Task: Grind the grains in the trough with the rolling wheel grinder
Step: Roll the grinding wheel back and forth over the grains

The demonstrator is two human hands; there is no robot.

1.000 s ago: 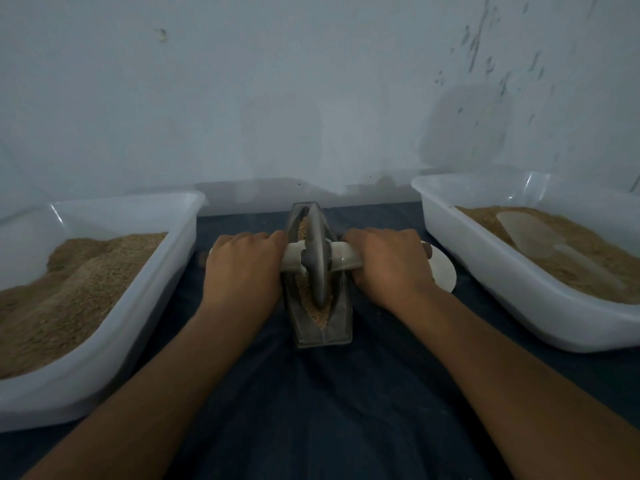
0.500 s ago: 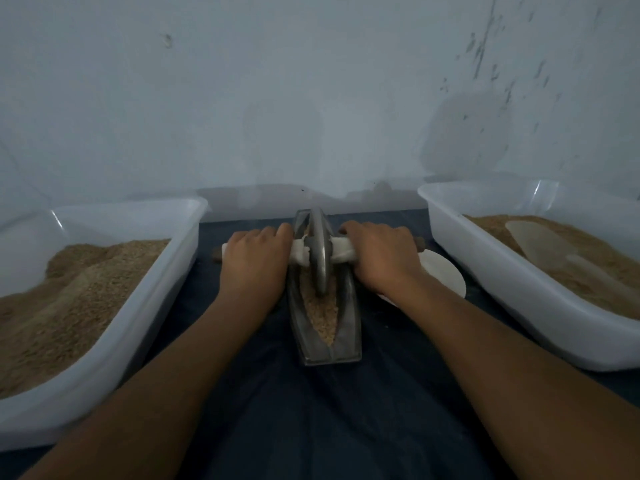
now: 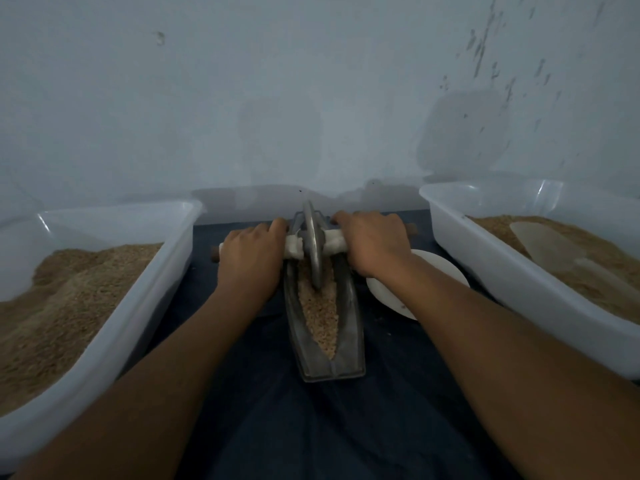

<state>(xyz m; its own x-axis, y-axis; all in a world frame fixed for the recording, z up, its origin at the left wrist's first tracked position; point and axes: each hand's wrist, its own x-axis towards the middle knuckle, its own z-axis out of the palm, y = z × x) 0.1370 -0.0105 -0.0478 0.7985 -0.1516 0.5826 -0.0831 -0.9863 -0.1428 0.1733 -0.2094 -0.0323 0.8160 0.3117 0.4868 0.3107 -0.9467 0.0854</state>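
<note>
Two white plastic tubs of brown grain flank a dark cloth (image 3: 311, 427): the left tub (image 3: 145, 306) and the right tub (image 3: 502, 271) (a pale scoop (image 3: 540, 244) lies in it). Between them sits the metal trough (image 3: 349, 341), holding grains (image 3: 320, 313). The wheel (image 3: 313, 251) stands at its far end. The left hand (image 3: 251, 259) and right hand (image 3: 375, 245) each clench the axle handle (image 3: 332, 244). A white dish (image 3: 433, 268) lies beside.

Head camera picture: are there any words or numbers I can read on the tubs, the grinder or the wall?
None. No words, numbers or labels show on the white tubs, the metal trough, the grinding wheel or the wall. The wall's dark marks are only stains.
</note>
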